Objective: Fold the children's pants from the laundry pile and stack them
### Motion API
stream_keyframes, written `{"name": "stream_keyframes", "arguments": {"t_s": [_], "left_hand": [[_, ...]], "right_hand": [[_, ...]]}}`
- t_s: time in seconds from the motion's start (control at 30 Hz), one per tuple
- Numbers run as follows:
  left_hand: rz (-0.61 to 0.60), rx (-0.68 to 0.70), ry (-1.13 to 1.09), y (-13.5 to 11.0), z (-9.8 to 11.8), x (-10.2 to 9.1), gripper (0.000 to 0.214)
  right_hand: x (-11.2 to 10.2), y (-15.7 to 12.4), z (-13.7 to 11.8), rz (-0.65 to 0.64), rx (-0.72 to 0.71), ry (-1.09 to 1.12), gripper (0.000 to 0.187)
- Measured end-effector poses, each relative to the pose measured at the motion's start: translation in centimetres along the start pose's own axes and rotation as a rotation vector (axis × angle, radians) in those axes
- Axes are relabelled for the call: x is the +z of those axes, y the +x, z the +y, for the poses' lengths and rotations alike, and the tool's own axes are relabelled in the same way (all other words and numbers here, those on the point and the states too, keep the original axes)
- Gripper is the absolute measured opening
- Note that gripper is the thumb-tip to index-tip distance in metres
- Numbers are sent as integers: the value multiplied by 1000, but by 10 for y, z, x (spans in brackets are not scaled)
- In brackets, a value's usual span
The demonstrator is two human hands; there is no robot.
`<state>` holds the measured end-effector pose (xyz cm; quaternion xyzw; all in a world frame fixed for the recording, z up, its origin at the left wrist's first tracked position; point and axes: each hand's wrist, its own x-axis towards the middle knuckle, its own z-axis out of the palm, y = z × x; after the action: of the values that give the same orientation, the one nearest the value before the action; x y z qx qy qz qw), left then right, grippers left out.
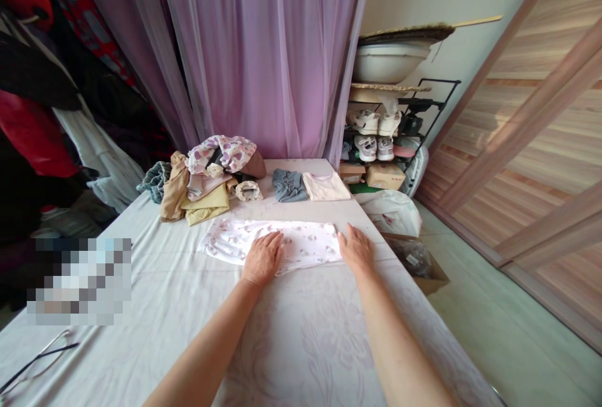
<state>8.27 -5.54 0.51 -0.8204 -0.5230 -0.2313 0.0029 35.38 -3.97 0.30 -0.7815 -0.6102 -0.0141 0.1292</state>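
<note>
Plainly, in the head view, a white cloth (310, 243) printed with small pinkish motifs lies as a long, narrow, flattened strip across the pale cover (179, 306), its near edge a little uneven. The left hand (264, 258) rests palm down on it, loosely flat, while the right hand (358, 248) sits at its right end, thumb apart from the fingers and against the edge.

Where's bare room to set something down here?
One broad patch: the cover between the glasses and the left forearm. Another lies between it and the right forearm, nearer than the printed garment under the left hand. Just a narrow strip separates the garment from the folded pink shirt. Crowded: the far left, with its clothes pile.
</note>
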Motion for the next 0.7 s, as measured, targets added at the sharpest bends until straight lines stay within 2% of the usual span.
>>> {"name": "stream_keyframes", "arguments": {"t_s": [0.13, 0.27, 0.33, 0.47, 0.7], "left_hand": [[-54, -40, 13, 1, 2, -2, 44], [-86, -72, 26, 3, 6, -6, 43], [-98, -81, 22, 4, 8, -8, 42], [-108, -76, -12, 5, 10, -11, 38], [-93, -75, -39, 6, 10, -12, 35]], "right_hand": [[2, 6, 8, 14, 70, 19, 53], [4, 5, 2, 133, 284, 33, 61], [5, 3, -3, 141, 228, 24, 58], [5, 0, -8, 43, 60, 22, 48], [8, -6, -4, 141, -43, 63, 44]]}}
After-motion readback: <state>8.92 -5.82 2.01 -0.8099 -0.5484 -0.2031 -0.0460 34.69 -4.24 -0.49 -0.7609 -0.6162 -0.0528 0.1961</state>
